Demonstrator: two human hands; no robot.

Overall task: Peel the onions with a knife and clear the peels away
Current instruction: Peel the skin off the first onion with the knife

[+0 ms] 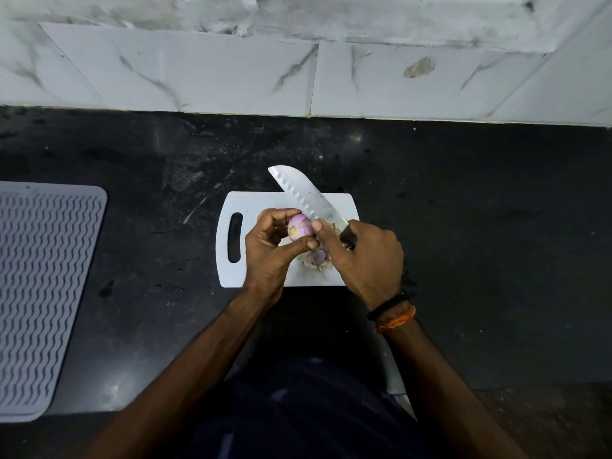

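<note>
White board (341, 207) edge beside hands (265, 246)

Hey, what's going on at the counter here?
A person is peeling a small purple onion over a white cutting board. The left hand grips the onion, while the right hand holds a knife with its blade against the onion. A few peels lie on the board beneath the hands.

No readable text, label, brand or number anywhere. Only dimples on the broad steel knife blade (306, 197). Only wavy ridges on the grey rubber mat (43, 293).
</note>
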